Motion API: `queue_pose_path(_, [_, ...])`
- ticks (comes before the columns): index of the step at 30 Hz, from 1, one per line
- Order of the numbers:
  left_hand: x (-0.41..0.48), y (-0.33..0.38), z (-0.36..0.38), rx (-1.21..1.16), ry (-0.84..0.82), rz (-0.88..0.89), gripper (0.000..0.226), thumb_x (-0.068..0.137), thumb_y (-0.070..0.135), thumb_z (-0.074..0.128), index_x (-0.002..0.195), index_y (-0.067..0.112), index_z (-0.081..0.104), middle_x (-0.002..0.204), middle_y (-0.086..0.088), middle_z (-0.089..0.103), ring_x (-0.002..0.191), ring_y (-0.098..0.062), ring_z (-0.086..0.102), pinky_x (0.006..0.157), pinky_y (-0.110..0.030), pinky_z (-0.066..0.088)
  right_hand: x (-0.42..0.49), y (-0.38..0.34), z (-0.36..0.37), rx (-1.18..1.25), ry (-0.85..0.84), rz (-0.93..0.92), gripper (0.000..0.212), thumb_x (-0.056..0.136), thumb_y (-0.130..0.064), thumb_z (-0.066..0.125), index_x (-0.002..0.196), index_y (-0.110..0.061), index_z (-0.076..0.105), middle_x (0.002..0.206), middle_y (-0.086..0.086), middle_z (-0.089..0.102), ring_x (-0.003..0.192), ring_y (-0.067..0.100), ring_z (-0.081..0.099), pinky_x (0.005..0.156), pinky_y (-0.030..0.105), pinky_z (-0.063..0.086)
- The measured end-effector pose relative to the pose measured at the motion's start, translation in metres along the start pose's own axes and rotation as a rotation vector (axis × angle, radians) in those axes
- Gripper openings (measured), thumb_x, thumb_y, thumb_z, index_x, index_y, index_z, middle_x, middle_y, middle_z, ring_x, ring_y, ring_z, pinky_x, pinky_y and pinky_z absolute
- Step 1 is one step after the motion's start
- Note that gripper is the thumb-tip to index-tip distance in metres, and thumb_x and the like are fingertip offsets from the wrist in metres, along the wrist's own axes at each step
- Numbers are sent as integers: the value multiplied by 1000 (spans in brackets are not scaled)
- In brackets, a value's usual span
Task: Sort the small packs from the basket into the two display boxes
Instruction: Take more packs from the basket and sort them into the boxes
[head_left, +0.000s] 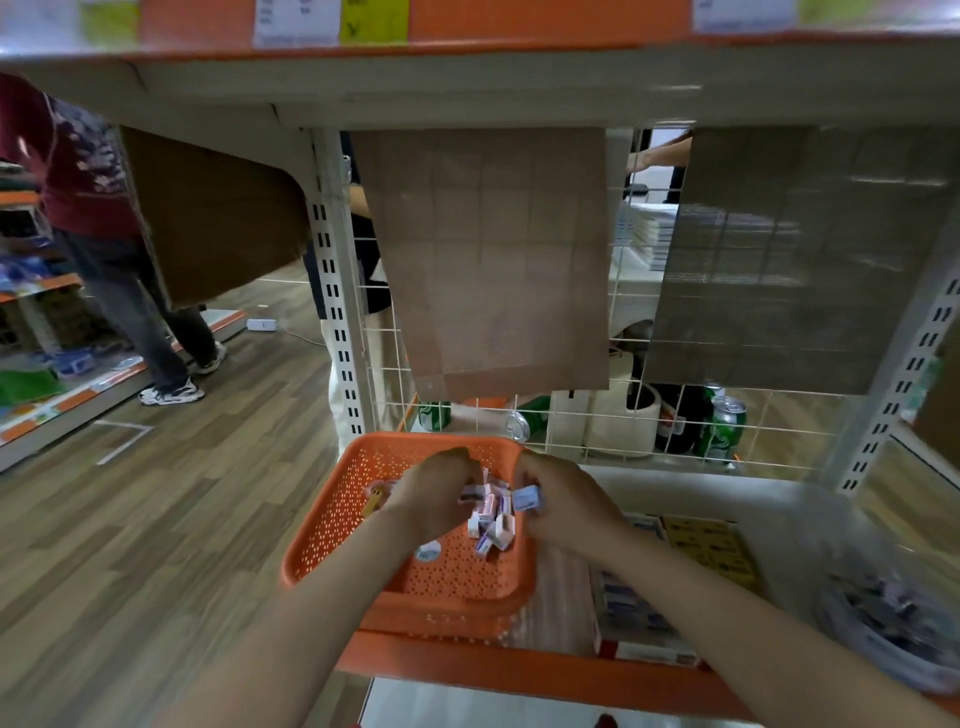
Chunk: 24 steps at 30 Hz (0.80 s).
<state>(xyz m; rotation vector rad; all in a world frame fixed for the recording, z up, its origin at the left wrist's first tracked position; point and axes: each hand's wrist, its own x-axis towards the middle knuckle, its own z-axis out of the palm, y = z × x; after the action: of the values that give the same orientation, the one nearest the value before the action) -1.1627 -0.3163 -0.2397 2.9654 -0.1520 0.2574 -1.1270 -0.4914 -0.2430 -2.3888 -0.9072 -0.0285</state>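
Orange basket (322, 525) holds small packs (491, 525); right hand (563, 506) pinches one pack (527, 500), left hand (434, 493) curls among them, grip unclear.

Blurred packs (491, 522) (print unreadable)

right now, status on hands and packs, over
Left hand down in the packs, grip unclear. Right hand pinches one pack over the basket. Display boxes at right, nothing between.
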Motion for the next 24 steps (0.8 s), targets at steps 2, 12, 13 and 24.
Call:
queue_pose_path(2, [-2, 16, -7, 9, 40, 51, 22, 89, 18, 55, 109, 18, 63, 117, 2, 58, 107, -17, 56, 82, -23, 43, -11, 5, -12, 56, 33, 23, 22, 72, -5, 64, 89, -17, 57, 86, 1, 63, 78, 19, 57, 67, 31, 43])
queue_pose_path(12, [4, 104, -3, -38, -9, 188, 26, 83, 14, 56, 107, 17, 63, 115, -2, 55, 107, -22, 54, 79, -26, 43, -74, 62, -61, -56, 19, 178, 18, 77, -9, 61, 84, -24, 54, 91, -2, 59, 85, 17, 56, 74, 33, 49])
queue_pose_path(13, [5, 112, 0, -41, -11, 206, 25, 84, 14, 56, 107, 17, 62, 114, -2, 55, 107, -21, 54, 77, -25, 42, -81, 66, -67, -68, 34, 186, 19, 77, -10, 61, 82, -25, 51, 88, -3, 58, 83, 17, 55, 72, 33, 47])
queue_pose_path(24, [23, 173, 22, -75, -54, 303, 28, 85, 18, 57, 113, 18, 58, 117, -3, 52, 110, -19, 51, 80, -26, 41, -124, 112, -100, 24, 135, 234, 29, 73, -1, 68, 83, -25, 54, 84, 1, 61, 79, 18, 60, 69, 30, 50])
